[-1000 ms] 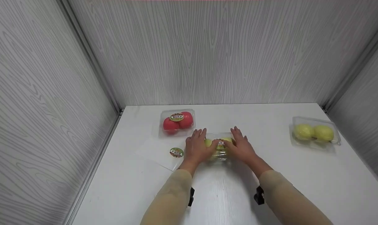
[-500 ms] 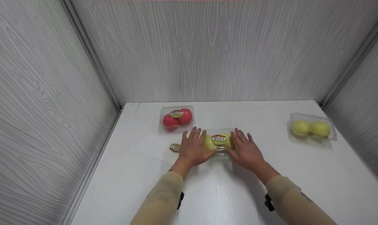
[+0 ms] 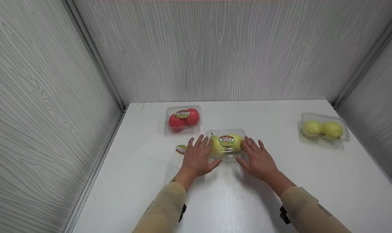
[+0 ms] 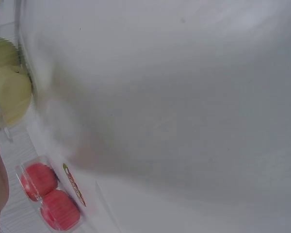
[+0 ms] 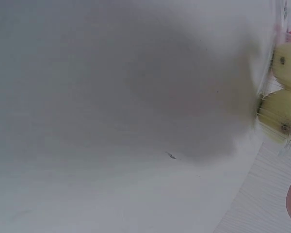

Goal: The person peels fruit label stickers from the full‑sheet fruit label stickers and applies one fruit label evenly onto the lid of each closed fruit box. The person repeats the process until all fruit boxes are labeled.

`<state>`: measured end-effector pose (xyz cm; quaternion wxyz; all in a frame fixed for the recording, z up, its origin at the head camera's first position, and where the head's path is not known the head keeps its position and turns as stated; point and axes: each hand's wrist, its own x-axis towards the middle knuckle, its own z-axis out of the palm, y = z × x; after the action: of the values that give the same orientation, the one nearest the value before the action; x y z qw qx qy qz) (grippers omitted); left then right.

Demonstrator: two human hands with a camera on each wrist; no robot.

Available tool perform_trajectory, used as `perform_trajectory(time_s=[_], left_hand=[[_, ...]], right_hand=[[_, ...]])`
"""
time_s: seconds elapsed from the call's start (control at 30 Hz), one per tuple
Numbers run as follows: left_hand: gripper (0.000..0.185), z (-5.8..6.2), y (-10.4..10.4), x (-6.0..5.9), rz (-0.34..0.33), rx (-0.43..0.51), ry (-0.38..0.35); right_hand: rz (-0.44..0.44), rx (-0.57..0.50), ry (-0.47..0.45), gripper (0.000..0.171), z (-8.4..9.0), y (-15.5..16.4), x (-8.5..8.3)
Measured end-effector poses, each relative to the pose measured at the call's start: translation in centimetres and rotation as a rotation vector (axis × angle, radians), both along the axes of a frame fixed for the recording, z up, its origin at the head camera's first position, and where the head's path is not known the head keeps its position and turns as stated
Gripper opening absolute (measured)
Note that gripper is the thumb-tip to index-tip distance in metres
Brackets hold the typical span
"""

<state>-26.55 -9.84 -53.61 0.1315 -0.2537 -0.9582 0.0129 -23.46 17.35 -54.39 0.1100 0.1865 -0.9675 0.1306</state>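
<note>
While both hands, left hand (image 3: 197,157) and right hand (image 3: 260,158), are resting flat with fingers spread, flanking it, the clamshell of 2 pears (image 3: 226,144) is likely handling light, slippery and crushable; its short ends suit gripping.

Head view: high, looking forward and down over the counter (image 3: 215,200). Wrist views: low, close (blurred), sharing the pear box (image 3: 227,144) (image 4: 7,92) (image 5: 281,92).

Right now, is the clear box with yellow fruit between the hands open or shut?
Shut. The clear box has its lid down over two yellow fruits, and a round label sits on top of the lid.
</note>
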Motion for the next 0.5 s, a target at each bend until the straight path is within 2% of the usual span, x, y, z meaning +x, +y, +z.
perform_trajectory(time_s=[0.5], left_hand=[[0.071, -0.9, -0.11, 0.65, -0.075, 0.017, 0.128]], right_hand=[[0.001, 0.001, -0.006, 0.077, -0.75, 0.12, 0.34]])
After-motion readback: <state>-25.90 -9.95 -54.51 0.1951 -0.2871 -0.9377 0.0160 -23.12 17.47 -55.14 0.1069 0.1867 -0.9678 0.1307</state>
